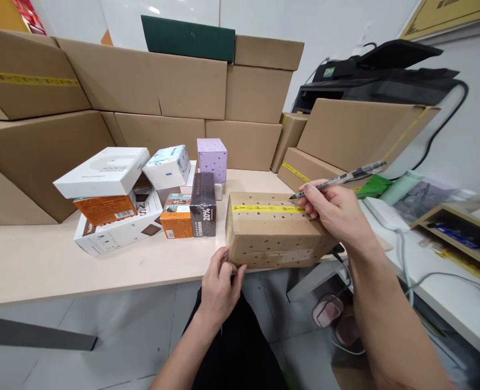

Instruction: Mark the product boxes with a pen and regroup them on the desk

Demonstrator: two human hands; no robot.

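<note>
A cardboard box (pixel 276 233) with yellow tape (pixel 264 208) across its top lies at the table's front edge, its faces dotted with small dark marks. My right hand (pixel 329 208) grips a pen (pixel 345 176), whose tip is at the box's top near the tape. My left hand (pixel 222 279) has its fingers closed around the box's lower left corner. Left of this box stand a dark box (pixel 203 208) marked 20% and an orange box (pixel 176 216). Behind them is a purple box (pixel 212 157) with small printed marks.
White boxes (pixel 105 168) and another orange box (pixel 105 208) are stacked on the left of the table (pixel 28 265). Large cartons (pixel 183 86) wall off the back. A black printer (pixel 381 81) stands at the back right. Cables (pixel 404 265) run over the white side desk (pixel 459 292).
</note>
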